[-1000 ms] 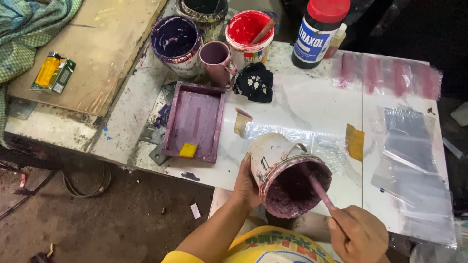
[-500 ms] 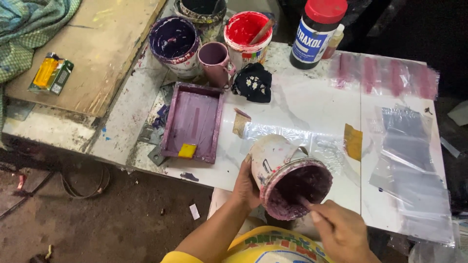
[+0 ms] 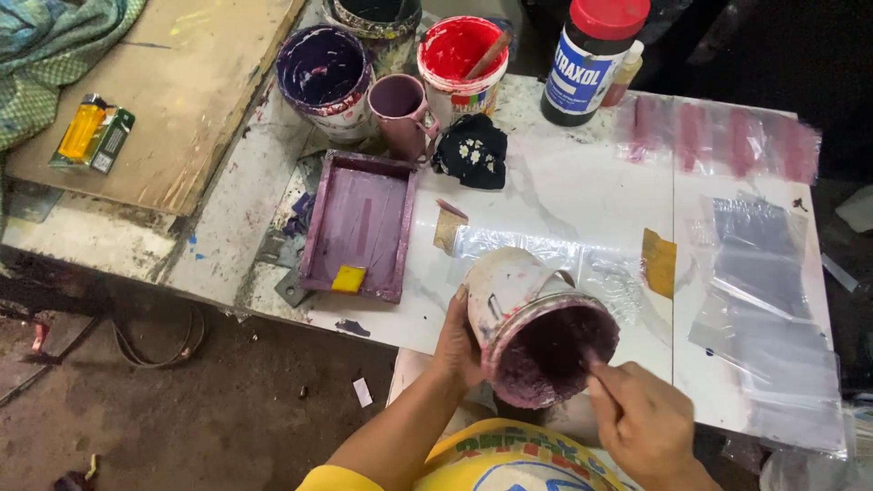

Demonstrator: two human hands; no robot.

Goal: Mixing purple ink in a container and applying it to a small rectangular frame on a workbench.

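Your left hand (image 3: 457, 341) clamps the tilted purple paint pot (image 3: 536, 327) at the worktop (image 3: 582, 195) edge; your right hand (image 3: 650, 423) pinches a stir stick (image 3: 596, 375) inside it.

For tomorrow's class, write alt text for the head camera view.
The left hand tilts a white paint-smeared tub of purple paint while the right hand works a thin stick inside it, above a white table bearing a shallow purple tray.

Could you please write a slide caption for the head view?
Left hand tilts a paint tub while right hand holds a stick inside.
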